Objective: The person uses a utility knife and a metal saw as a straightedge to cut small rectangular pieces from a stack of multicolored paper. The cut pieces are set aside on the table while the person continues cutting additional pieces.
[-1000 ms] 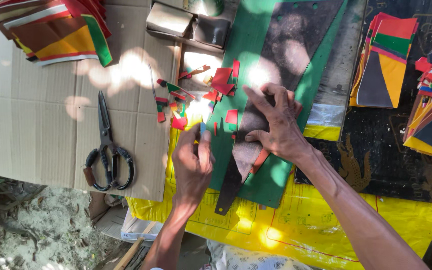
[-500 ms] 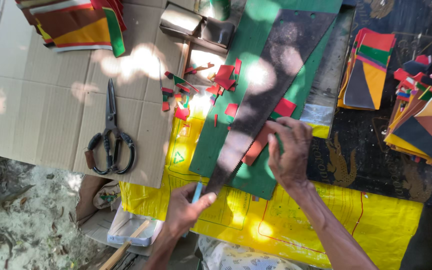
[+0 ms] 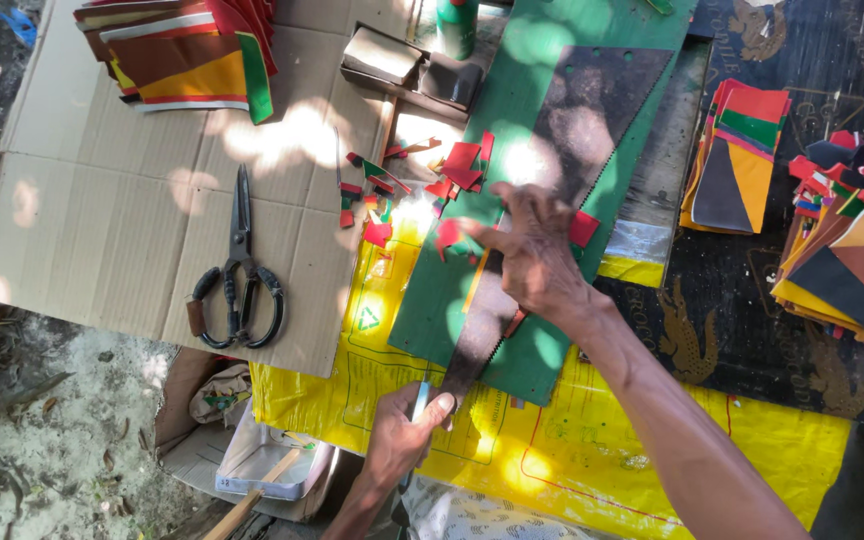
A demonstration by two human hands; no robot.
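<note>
Left hand [image 3: 404, 432] lowered, saw blade [image 3: 552, 190] diagonal

Left hand [image 3: 407, 435]: enters from bottom edge, forearm short in view, fingers curled closed into a fist-like grip, thumb [image 3: 439, 404] laid on top, pointing up-right. Right hand [image 3: 537, 255]: forearm runs in from lower right, bare, wrist straight. Palm down, pressed flat; fingers [image 3: 512, 200] spread and extended away from the body, thumb stretched out to the left. Hands apart, right ahead of left.
</note>
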